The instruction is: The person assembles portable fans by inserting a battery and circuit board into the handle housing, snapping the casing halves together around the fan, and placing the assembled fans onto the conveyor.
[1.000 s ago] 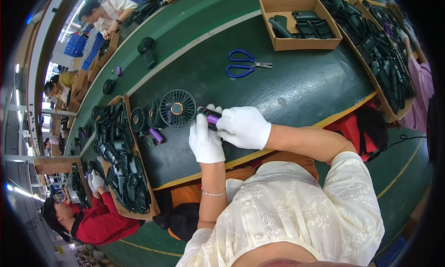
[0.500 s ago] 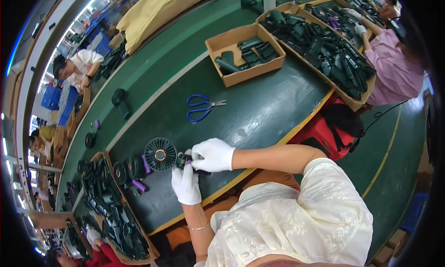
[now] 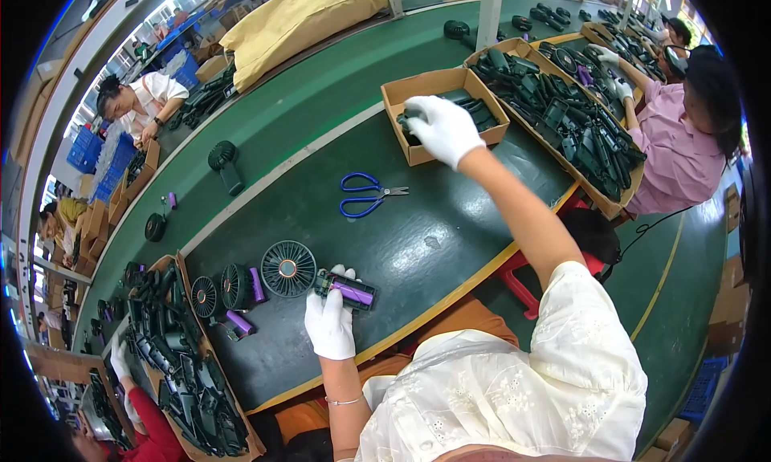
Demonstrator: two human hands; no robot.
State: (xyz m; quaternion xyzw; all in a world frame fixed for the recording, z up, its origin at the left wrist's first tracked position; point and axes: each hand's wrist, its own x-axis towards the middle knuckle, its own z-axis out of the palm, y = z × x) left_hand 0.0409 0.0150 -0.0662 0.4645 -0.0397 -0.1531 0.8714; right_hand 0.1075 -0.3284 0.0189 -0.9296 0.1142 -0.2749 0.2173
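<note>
Head: scissors (image 3: 371, 197) between hands; fan (image 3: 288, 268) left.

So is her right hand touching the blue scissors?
Apart. The head view shows the right hand up at the small cardboard box, with bare green belt between it and the blue scissors.

Open green table (image 3: 450, 237) mid-bench, blue scissors (image 3: 365, 197) lying there, cardboard boxes (image 3: 434, 89) beyond

Your dark green bench (image 3: 450, 245) carries blue-handled scissors (image 3: 365, 197) at mid-surface and a small cardboard box (image 3: 438, 89) toward its far right. At the near left edge you have a round fan head (image 3: 287, 268), beside a long cardboard tray (image 3: 181, 358) of black parts.
</note>
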